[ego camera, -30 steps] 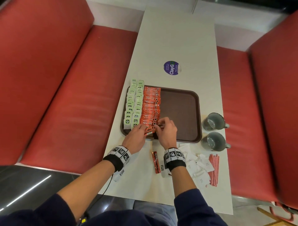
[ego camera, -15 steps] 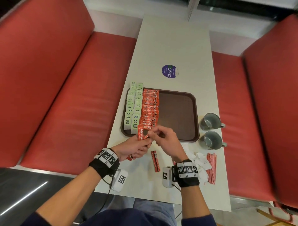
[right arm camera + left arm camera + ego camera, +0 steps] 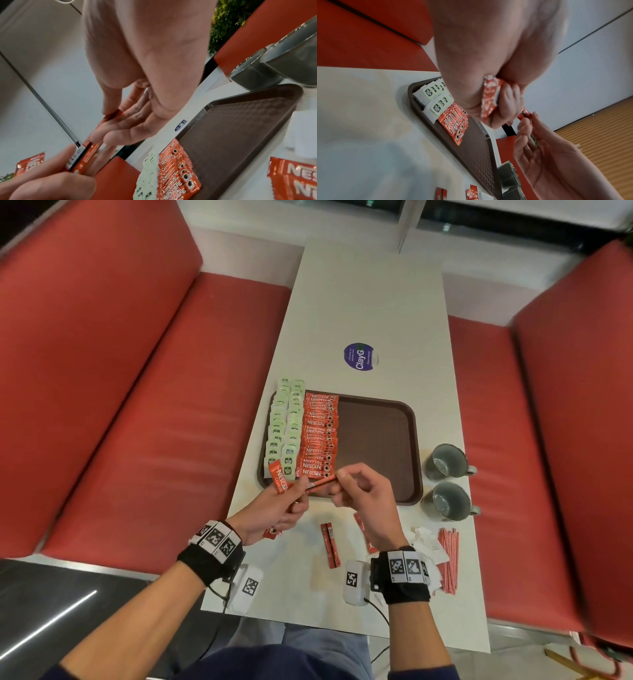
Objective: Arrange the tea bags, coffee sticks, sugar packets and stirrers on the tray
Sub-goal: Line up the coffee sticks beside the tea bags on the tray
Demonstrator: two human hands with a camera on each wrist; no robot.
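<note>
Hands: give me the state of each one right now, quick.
Left hand: closed on a bunch of coffee sticks.
Right hand: thumb and fingers pinch one end of a single coffee stick; the left hand holds its other end.

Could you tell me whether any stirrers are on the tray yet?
No, the stirrers lie on the table right of the sugar packets, and the tray holds only tea bags and coffee sticks.

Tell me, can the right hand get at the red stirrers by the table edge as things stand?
Probably not right away: the right hand pinches a coffee stick. The stirrers lie uncovered beside that wrist, so nothing blocks them once it lets go.
</note>
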